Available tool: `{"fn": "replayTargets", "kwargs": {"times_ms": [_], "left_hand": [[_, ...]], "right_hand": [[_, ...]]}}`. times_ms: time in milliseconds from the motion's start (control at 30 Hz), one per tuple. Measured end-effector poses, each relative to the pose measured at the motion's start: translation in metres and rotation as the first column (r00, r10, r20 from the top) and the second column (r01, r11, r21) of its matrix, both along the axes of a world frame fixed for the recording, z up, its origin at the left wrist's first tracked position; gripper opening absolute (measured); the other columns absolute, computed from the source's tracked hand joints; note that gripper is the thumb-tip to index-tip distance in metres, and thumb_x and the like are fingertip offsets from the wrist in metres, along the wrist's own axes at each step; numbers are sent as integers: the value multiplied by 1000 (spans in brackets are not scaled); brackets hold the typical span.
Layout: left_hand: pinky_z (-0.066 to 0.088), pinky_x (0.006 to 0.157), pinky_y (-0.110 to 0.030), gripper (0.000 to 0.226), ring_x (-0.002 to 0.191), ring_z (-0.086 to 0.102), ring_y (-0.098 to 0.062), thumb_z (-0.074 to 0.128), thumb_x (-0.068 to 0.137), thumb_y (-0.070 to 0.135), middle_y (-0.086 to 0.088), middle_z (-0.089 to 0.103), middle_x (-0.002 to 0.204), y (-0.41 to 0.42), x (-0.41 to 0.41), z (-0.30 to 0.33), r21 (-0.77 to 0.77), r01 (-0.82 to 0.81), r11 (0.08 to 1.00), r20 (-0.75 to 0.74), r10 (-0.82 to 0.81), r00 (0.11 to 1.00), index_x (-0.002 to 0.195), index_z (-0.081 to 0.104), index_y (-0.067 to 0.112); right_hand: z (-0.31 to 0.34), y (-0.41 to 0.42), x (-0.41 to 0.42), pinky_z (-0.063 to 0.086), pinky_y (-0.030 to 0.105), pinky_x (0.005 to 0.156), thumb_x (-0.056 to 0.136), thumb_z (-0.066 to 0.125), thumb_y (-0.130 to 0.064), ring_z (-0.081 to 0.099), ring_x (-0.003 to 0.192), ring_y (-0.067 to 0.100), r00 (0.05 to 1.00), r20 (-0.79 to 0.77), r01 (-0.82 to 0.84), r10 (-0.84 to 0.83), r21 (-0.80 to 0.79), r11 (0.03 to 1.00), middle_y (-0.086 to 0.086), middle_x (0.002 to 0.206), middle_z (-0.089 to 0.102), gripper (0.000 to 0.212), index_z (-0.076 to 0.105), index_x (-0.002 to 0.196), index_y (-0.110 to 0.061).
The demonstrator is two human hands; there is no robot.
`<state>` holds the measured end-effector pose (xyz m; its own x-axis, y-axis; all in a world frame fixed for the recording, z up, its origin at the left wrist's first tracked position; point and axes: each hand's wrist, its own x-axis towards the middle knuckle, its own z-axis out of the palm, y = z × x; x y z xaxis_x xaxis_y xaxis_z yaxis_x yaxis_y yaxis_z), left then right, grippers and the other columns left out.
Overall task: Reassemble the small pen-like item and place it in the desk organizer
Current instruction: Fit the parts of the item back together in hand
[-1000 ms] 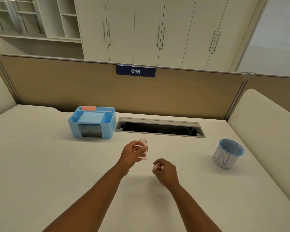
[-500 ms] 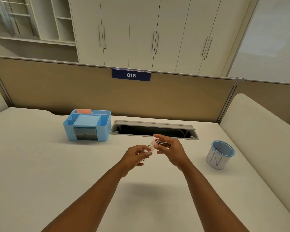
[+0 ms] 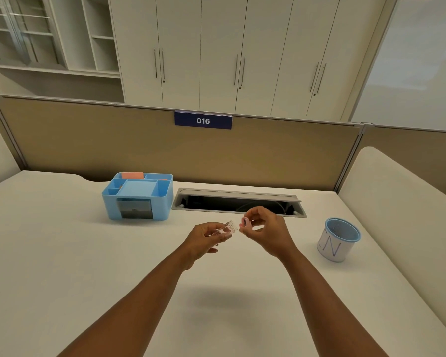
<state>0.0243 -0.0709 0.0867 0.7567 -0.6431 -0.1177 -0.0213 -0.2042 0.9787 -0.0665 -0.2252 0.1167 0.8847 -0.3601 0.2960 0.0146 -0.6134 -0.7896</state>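
Observation:
My left hand (image 3: 204, 240) pinches a small clear plastic body (image 3: 229, 227) with a pinkish tint, its open end pointing right. My right hand (image 3: 265, 228) holds a small pink piece (image 3: 244, 222) between thumb and fingertips, just right of that open end. A narrow gap separates the two parts above the white desk (image 3: 62, 266). The light blue desk organizer (image 3: 137, 195) stands at the back left of my hands, with several open compartments on top and a dark drawer in front.
A blue-rimmed white cup (image 3: 339, 239) marked with an N stands to the right. An open grey cable slot (image 3: 238, 203) runs along the desk's back, behind my hands. A tan partition (image 3: 139, 143) with a 016 sign closes off the far edge.
My right hand rose from the desk with the pink piece and came up beside the clear body in my left hand. The two parts now sit almost end to end.

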Motion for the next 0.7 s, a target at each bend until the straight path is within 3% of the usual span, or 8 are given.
{"fn": "replayTargets", "kwargs": {"times_ms": [100,267,367,500,700], "left_hand": [[50,69,-18,41,100,54,-17,63,81,26,-2,56,110,0,0,3,6,4,1000,12,-4,1000,121,54,17],[50,65,-18,42,83,57,-12,65,80,25,-3,58,107,2,1,2,23,14,1000,33,-15,999,119,56,16],[51,66,-19,42,84,57,-13,66,79,25,-3,58,107,2,2,0,33,21,999,36,-22,999,118,57,15],[51,67,-19,41,81,56,-13,65,80,26,-4,59,104,3,3,-1,47,38,998,27,-39,999,118,58,13],[51,70,-20,38,86,57,-14,63,81,25,-4,60,98,2,1,0,54,103,993,12,-104,995,117,59,12]], "right_hand": [[2,-1,-2,50,6,62,77,69,-12,60,79,7,999,15,-46,47,-53,998,9,98,70,21,67,98,-10],[6,-2,-5,52,18,73,81,66,-15,57,93,16,991,-37,-133,131,-61,989,2,101,57,24,68,105,-13],[8,-3,-7,57,27,80,80,67,-12,61,93,17,988,-10,-153,153,-25,988,6,102,63,28,65,108,-13],[13,-2,-10,55,15,75,72,73,-5,64,89,10,981,-4,-195,195,68,979,0,93,66,34,58,98,-22],[15,0,-9,58,25,78,68,75,2,65,94,16,971,-23,-234,239,130,963,2,96,65,44,54,90,-29]]}}
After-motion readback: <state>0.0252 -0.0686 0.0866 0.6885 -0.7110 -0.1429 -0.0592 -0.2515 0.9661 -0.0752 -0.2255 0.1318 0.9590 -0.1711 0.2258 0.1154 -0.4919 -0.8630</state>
